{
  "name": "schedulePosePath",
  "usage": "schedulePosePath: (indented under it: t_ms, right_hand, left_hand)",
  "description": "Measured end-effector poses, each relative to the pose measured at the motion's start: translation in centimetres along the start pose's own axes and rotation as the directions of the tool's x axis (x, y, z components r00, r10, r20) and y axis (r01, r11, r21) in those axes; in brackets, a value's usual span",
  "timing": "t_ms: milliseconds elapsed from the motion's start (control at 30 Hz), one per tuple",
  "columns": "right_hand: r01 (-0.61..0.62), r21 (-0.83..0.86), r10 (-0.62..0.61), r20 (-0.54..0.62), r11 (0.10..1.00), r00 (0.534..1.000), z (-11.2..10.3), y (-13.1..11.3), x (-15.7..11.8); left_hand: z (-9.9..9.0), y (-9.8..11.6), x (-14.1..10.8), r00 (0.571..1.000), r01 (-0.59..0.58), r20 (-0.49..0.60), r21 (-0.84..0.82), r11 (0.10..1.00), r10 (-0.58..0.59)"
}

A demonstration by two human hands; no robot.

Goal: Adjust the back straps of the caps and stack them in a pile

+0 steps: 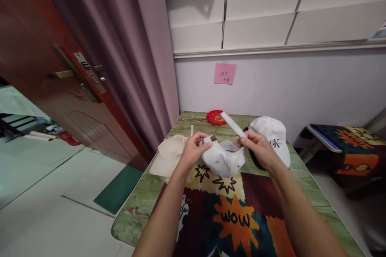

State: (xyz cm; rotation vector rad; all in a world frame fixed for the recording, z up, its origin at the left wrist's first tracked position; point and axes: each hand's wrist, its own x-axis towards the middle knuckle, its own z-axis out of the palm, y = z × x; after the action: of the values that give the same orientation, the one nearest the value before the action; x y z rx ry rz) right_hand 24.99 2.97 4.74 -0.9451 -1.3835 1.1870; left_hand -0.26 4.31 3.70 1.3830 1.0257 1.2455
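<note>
A white baseball cap [223, 160] is held up over the table, its back opening and undone strap turned toward the top. My left hand [196, 148] pinches the strap end with the brass-coloured buckle. In my right hand [256, 144] is the base of the loose strap [233, 124], whose free end sticks up to the left. Beside my left hand lies a beige cap [170, 154] with a small mark on its front. A second white cap [276, 136] with black "CK" lettering sits just behind my right hand, which partly covers it.
The green wood-patterned table [132, 217] carries a colourful cloth [235, 217] printed "WOW" and a red scalloped dish [215, 117]. A pink note [225, 74] is on the wall. At left stand a brown door [99, 128] and a purple curtain [144, 48].
</note>
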Motion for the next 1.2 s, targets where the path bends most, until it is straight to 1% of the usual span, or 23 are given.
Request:
schedulePosePath:
  t_ms: [100,167,233,367,433,500,533,567,600,667,700,733,767,800,900,967,1033,1100,1133,1200]
  right_hand:
    - [-0.106,-0.005,0.105,0.104,0.994,0.989,1.1,2.0,-2.0]
    - [-0.146,0.006,0.144,0.128,0.989,0.981,1.8,2.5,-2.8]
    - [-0.155,0.007,0.153,0.103,0.988,0.983,2.1,2.3,-3.1]
    - [-0.124,-0.004,0.124,-0.002,0.992,0.992,2.2,0.9,-2.7]
    - [-0.122,-0.003,0.122,-0.024,0.992,0.992,2.5,0.5,-2.4]
    - [-0.148,0.024,0.149,-0.026,0.989,0.989,3.0,0.7,-2.2]
    - [-0.163,0.045,0.164,-0.024,0.986,0.986,3.4,1.0,-2.1]
    - [-0.175,0.063,0.176,-0.022,0.983,0.984,3.7,1.5,-2.0]
    - [-0.183,0.075,0.185,-0.02,0.98,0.983,4.1,2.0,-1.9]
    - [-0.199,0.089,0.201,-0.019,0.976,0.979,4.8,3.0,-1.8]
    - [-0.208,0.097,0.212,-0.026,0.973,0.977,5.1,3.4,-1.8]
    - [-0.219,0.105,0.224,-0.038,0.97,0.974,5.4,3.8,-1.7]
    - [-0.229,0.111,0.236,-0.052,0.967,0.97,5.7,4.0,-1.7]
    - [-0.237,0.116,0.246,-0.069,0.965,0.967,5.9,4.2,-1.7]
    - [-0.25,0.129,0.265,-0.116,0.96,0.957,6.3,4.3,-1.8]
    - [-0.24,0.148,0.263,-0.158,0.959,0.952,6.5,4.2,-1.8]
    - [-0.216,0.142,0.242,-0.203,0.966,0.949,6.5,4.2,-1.8]
    - [-0.193,0.099,0.211,-0.225,0.976,0.951,6.3,4.4,-1.7]
    - [-0.187,0.065,0.197,-0.22,0.98,0.956,6.2,4.5,-1.7]
    - [-0.174,-0.017,0.168,-0.19,0.985,0.967,6.0,5.1,-1.5]
  left_hand:
    - [0.1,-3.1,-1.3,1.0,0.012,-0.009,0.115,0.993,-0.011]
    - [0.2,-3.9,-1.8,1.0,0.018,0.001,0.148,0.989,-0.018]
    - [0.2,-3.8,-2.0,1.0,0.018,0.008,0.15,0.989,-0.019]
    - [0.3,-3.1,-1.9,1.0,-0.009,0.006,0.163,0.987,0.008]
    - [0.3,-3.0,-1.9,0.999,-0.041,0.002,0.208,0.977,0.041]
    - [0.5,-2.9,-1.9,0.994,-0.1,-0.008,0.306,0.947,0.108]
    - [0.5,-2.9,-2.0,0.987,-0.143,-0.008,0.383,0.913,0.158]
    - [0.6,-2.8,-2.1,0.976,-0.194,0.007,0.474,0.859,0.217]
    - [0.7,-2.6,-2.1,0.96,-0.249,0.038,0.568,0.785,0.277]
    - [0.8,-2.4,-2.3,0.919,-0.346,0.133,0.723,0.597,0.372]
    - [0.9,-2.3,-2.5,0.899,-0.381,0.179,0.77,0.511,0.399]
    - [0.9,-2.3,-2.6,0.884,-0.403,0.213,0.799,0.447,0.416]
    - [0.9,-2.4,-2.7,0.874,-0.414,0.233,0.815,0.406,0.426]
    - [0.9,-2.5,-2.8,0.869,-0.417,0.237,0.823,0.385,0.435]
    - [0.7,-2.9,-2.9,0.861,-0.406,0.206,0.829,0.385,0.466]
    - [0.7,-3.0,-3.0,0.856,-0.389,0.165,0.83,0.401,0.489]
    - [0.8,-3.0,-3.0,0.856,-0.389,0.147,0.814,0.43,0.496]
    - [0.9,-3.0,-3.0,0.865,-0.411,0.148,0.759,0.505,0.48]
    - [1.0,-3.1,-2.9,0.875,-0.413,0.139,0.715,0.564,0.464]
    - [1.2,-3.6,-2.8,0.909,-0.369,0.08,0.611,0.7,0.41]
